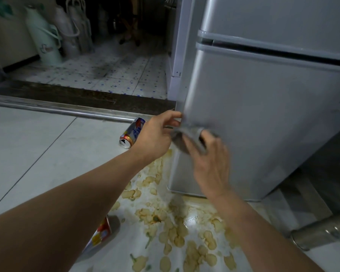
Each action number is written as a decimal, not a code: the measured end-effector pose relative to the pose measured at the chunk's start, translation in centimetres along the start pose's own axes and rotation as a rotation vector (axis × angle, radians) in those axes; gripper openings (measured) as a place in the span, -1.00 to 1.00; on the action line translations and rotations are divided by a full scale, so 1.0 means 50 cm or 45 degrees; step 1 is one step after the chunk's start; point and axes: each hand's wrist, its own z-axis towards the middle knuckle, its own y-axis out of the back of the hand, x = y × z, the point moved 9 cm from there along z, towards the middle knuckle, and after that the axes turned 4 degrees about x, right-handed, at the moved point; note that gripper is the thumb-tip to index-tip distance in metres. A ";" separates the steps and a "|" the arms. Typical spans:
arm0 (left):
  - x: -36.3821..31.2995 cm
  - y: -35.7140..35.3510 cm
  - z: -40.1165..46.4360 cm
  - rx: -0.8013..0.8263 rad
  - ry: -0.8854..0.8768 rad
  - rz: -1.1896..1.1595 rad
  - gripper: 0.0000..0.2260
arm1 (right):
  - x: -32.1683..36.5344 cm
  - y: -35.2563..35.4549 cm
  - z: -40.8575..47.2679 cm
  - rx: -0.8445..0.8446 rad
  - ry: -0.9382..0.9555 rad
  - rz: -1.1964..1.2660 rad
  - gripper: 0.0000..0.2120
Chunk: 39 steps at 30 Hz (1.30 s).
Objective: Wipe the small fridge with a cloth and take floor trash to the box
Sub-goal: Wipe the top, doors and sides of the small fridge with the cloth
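Your right hand (208, 161) sits at the centre of the frame with its fingers curled on a grey cloth (188, 140), pressing it to the lower door of the fridge (263, 114) near the door's left edge. That low position suits the job: the bottom corner of the door is the part closest to the mess on the floor (37, 144), so it likely needs the wipe most. Motion blur smears the cloth and your fingers, so how the cloth is folded cannot be told.

Your left hand (155, 136) reaches in just left of the cloth, fingers loosely curled at the door's edge. It seems to pinch a corner of the cloth or steady the door, but the blur makes it impossible to tell whether it is closed on anything.

The floor trash is not yet collected. One can (133, 133) lies on its side at centre frame, partly hidden behind your left hand, near the metal threshold (47, 108). A second can (101, 234) lies at lower left, beside your left forearm. Yellowish stains (175, 228) spread over the floor from the fridge's foot toward the bottom of the frame. No box is in view, so you will need to look for it once the wiping is done.
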 end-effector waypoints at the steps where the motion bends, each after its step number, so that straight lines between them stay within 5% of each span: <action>1: 0.001 -0.001 0.000 -0.003 -0.001 0.002 -0.50 | -0.021 0.016 0.020 -0.082 -0.053 0.007 -0.51; 5: 0.011 -0.010 0.000 0.000 0.045 0.008 -0.55 | -0.064 0.021 0.021 -0.170 -0.046 0.012 -0.49; 12: 0.014 -0.019 0.002 -0.164 0.136 0.239 -0.63 | -0.048 -0.037 -0.093 0.238 0.404 -0.129 -0.51; 20: 0.006 -0.026 0.003 -0.376 0.222 0.451 -0.52 | -0.208 0.077 -0.016 -0.230 -0.103 0.131 -0.40; 27: -0.002 -0.028 0.004 -0.456 0.248 0.589 -0.51 | -0.174 -0.011 -0.142 0.317 0.230 0.049 -0.32; 33: -0.002 -0.031 -0.003 -0.491 0.259 0.592 -0.49 | -0.328 0.107 -0.053 -0.151 -0.236 -0.047 -0.56; 36: 0.002 -0.031 -0.008 -0.525 0.271 0.566 -0.51 | -0.327 0.088 -0.084 -0.125 -0.298 -0.063 -0.58; 39: -0.003 -0.035 -0.014 -0.558 0.241 0.560 -0.52 | -0.301 0.033 -0.173 0.116 -0.188 -0.027 -0.60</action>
